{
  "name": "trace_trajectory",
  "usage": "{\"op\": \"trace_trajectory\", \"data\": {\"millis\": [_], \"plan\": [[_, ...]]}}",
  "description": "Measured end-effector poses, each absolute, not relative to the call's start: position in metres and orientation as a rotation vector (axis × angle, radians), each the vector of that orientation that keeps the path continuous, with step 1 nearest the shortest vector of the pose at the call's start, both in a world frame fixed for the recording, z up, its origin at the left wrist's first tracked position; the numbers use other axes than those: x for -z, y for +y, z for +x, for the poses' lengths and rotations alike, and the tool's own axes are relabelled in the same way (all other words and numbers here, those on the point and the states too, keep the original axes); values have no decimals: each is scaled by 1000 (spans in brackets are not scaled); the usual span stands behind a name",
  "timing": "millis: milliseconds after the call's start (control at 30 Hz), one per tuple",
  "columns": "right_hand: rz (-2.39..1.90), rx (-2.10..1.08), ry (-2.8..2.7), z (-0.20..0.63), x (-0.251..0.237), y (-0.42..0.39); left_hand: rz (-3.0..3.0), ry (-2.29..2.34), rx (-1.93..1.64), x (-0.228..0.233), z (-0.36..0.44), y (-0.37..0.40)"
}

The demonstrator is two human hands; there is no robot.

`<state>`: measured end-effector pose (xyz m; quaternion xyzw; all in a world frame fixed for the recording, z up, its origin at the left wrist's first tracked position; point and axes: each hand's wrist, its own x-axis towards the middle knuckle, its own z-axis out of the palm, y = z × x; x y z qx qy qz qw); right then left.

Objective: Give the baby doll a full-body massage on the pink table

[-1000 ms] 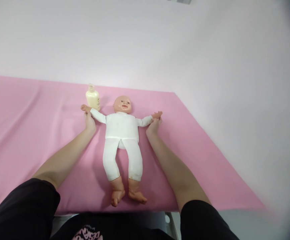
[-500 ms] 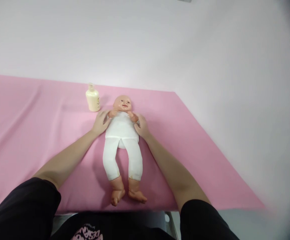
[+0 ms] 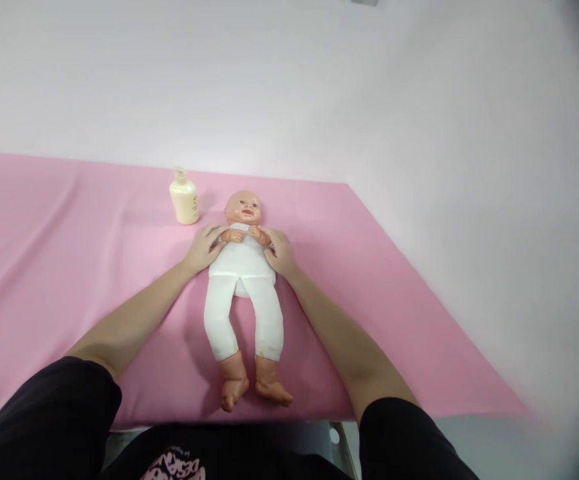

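Pink cloth (image 3: 94, 280) spreads below a white wall (image 3: 249, 87) at twelve o'clock. On it the doll (image 3: 242, 260) lies face up near the centre, head at twelve, feet at six, forearms folded over its chest. Left hand (image 3: 203, 248) at the chest's nine o'clock and right hand (image 3: 281, 253) at three each have fingers and thumb wrapped round an arm. A pump bottle (image 3: 184, 202) stands upright at eleven o'clock from the doll.
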<state>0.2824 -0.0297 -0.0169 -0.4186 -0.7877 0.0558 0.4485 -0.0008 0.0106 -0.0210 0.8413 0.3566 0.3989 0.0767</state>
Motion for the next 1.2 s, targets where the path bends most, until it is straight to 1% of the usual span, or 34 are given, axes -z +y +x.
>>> {"op": "trace_trajectory", "data": {"millis": [100, 200, 400, 467, 567, 633, 700, 967, 1100, 1200], "plan": [[-1019, -161, -1896, 283, 21, -29, 2476, 1060, -1281, 19, -1, 8], [-1000, -207, -1727, 283, 26, -28, 2315, 1056, -1473, 17, -1, 4], [-938, -276, -1299, 292, 37, -11, 1632, 1183, -1813, 33, -10, 26], [-964, -312, -1129, 301, 41, -1, 1338, 1234, -1834, 39, -16, 39], [-1055, -484, -712, 314, 46, 10, 897, 1281, -1825, 42, -23, 52], [-1069, -577, -472, 318, 46, 12, 754, 1257, -1845, 40, -24, 53], [-1056, -609, -380, 319, 44, 11, 723, 1227, -1865, 37, -22, 50], [-1069, -607, -478, 314, 37, 5, 734, 1234, -1844, 29, -18, 43], [-1046, -499, -743, 310, 36, 3, 845, 1237, -1830, 25, -16, 37], [-962, -398, -1007, 303, 33, -4, 1095, 1180, -1854, 25, -13, 30]]}}
